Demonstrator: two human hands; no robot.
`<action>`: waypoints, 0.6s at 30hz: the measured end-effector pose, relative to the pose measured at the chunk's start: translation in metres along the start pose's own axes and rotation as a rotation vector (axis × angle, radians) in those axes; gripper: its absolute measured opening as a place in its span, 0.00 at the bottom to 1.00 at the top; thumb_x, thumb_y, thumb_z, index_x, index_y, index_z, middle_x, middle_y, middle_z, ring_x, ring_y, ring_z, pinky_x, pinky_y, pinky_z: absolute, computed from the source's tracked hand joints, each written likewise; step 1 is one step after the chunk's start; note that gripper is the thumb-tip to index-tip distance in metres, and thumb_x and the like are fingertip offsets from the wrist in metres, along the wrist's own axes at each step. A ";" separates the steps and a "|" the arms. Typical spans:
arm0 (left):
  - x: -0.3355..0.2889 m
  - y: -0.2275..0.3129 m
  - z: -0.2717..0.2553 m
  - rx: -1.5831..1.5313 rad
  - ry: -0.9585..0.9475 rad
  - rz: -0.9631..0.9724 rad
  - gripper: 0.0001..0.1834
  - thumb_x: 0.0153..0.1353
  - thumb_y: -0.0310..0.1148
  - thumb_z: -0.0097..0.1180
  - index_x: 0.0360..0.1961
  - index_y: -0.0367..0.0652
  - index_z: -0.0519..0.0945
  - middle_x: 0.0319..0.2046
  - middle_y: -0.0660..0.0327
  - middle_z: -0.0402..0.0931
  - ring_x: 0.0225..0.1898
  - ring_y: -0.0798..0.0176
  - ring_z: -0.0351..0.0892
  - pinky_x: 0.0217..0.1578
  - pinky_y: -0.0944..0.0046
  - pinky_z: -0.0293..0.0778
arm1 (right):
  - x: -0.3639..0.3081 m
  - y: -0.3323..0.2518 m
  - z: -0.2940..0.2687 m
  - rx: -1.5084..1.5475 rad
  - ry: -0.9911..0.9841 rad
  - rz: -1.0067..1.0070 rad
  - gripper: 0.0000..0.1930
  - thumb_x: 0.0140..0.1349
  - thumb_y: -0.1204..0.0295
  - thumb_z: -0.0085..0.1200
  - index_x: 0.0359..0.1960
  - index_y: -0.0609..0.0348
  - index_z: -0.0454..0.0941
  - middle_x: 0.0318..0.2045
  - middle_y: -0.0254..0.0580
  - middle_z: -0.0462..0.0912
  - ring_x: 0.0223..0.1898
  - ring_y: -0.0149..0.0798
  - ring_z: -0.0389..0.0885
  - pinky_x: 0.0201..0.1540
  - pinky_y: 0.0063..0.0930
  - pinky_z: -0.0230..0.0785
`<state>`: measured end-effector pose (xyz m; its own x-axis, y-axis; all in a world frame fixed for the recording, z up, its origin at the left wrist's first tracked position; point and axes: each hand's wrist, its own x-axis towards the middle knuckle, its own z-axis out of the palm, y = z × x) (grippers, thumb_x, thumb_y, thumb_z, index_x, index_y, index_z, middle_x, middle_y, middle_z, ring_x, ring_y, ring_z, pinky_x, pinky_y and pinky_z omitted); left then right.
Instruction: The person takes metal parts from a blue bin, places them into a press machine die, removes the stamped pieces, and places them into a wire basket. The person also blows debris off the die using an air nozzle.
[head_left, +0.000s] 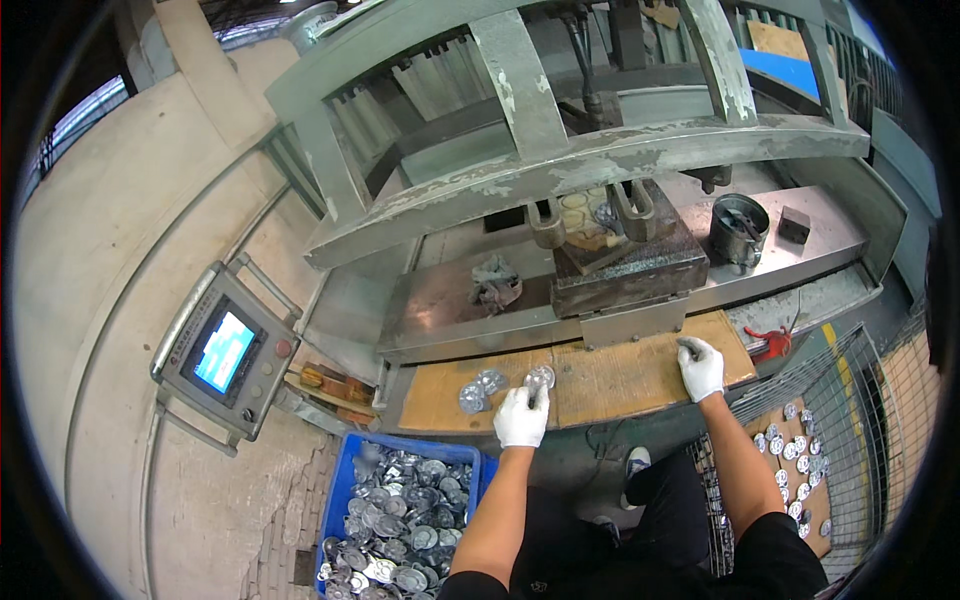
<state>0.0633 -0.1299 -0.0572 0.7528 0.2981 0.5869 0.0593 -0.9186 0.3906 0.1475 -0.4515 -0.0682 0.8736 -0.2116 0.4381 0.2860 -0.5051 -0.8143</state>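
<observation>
My left hand [521, 418], in a white glove, pinches a round silvery metal disc [541, 377] at the wooden board [640, 372]. Just left of it, two more shiny discs [473, 398] lie touching on the board. My right hand [702, 371], also gloved in white, rests near the board's right end. Its fingers are loosely bent and apart, and nothing shows in them. Beyond the board stands a press with a dark steel die block [630, 265] under its grey frame [590, 160].
A blue crate [345, 470] full of metal discs stands lower left. At right, a wire cage [850, 400] holds scattered discs. Red-handled pliers [768, 343] lie beside the board. A metal pot [739, 230], a small block [795, 225] and a crumpled rag [495, 284] sit on the press bed; a control panel [225, 350] stands left.
</observation>
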 end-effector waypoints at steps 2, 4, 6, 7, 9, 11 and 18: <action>0.000 -0.001 0.001 -0.007 0.004 0.002 0.18 0.58 0.46 0.61 0.23 0.43 0.78 0.26 0.54 0.78 0.28 0.46 0.80 0.30 0.49 0.75 | 0.000 0.001 0.001 0.036 0.004 0.014 0.09 0.58 0.76 0.55 0.38 0.63 0.84 0.33 0.49 0.86 0.35 0.40 0.86 0.41 0.29 0.77; 0.000 -0.002 0.002 -0.021 0.016 0.007 0.18 0.58 0.47 0.61 0.23 0.43 0.78 0.26 0.54 0.78 0.28 0.46 0.80 0.31 0.50 0.76 | 0.000 -0.004 0.000 0.025 0.000 0.016 0.09 0.58 0.76 0.56 0.38 0.63 0.84 0.33 0.49 0.86 0.35 0.40 0.86 0.41 0.29 0.77; 0.000 -0.004 0.001 -0.016 0.013 -0.002 0.17 0.58 0.46 0.61 0.23 0.43 0.78 0.26 0.54 0.78 0.28 0.46 0.80 0.31 0.49 0.76 | 0.001 -0.007 -0.001 0.014 -0.007 0.015 0.09 0.58 0.76 0.56 0.38 0.63 0.84 0.33 0.50 0.86 0.35 0.40 0.86 0.41 0.28 0.77; 0.001 -0.002 0.001 -0.014 0.008 -0.006 0.17 0.58 0.46 0.61 0.24 0.43 0.78 0.26 0.54 0.78 0.29 0.46 0.80 0.31 0.49 0.76 | 0.001 -0.007 -0.001 0.004 -0.010 0.014 0.09 0.58 0.76 0.56 0.38 0.63 0.84 0.33 0.49 0.86 0.35 0.40 0.86 0.41 0.28 0.77; 0.001 0.000 0.000 -0.008 0.005 -0.008 0.17 0.57 0.46 0.62 0.24 0.43 0.78 0.26 0.54 0.79 0.29 0.46 0.80 0.30 0.49 0.76 | 0.001 -0.003 -0.001 -0.007 -0.012 0.002 0.09 0.58 0.76 0.56 0.38 0.63 0.84 0.33 0.49 0.86 0.34 0.40 0.86 0.41 0.28 0.77; 0.000 0.001 -0.001 -0.005 0.004 -0.012 0.17 0.57 0.46 0.62 0.24 0.43 0.79 0.26 0.55 0.79 0.28 0.46 0.80 0.30 0.49 0.76 | 0.001 -0.001 -0.002 -0.015 -0.024 0.026 0.09 0.58 0.75 0.57 0.38 0.63 0.84 0.33 0.49 0.86 0.34 0.40 0.86 0.41 0.28 0.77; -0.002 -0.001 0.002 -0.013 0.022 0.011 0.18 0.57 0.47 0.60 0.22 0.44 0.78 0.25 0.55 0.78 0.26 0.47 0.80 0.30 0.49 0.77 | 0.002 -0.004 -0.004 0.027 -0.035 0.016 0.10 0.58 0.73 0.59 0.39 0.63 0.84 0.33 0.46 0.86 0.32 0.35 0.84 0.38 0.26 0.75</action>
<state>0.0633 -0.1298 -0.0598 0.7385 0.2936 0.6070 0.0419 -0.9185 0.3932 0.1461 -0.4536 -0.0628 0.8911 -0.1897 0.4121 0.2822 -0.4794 -0.8310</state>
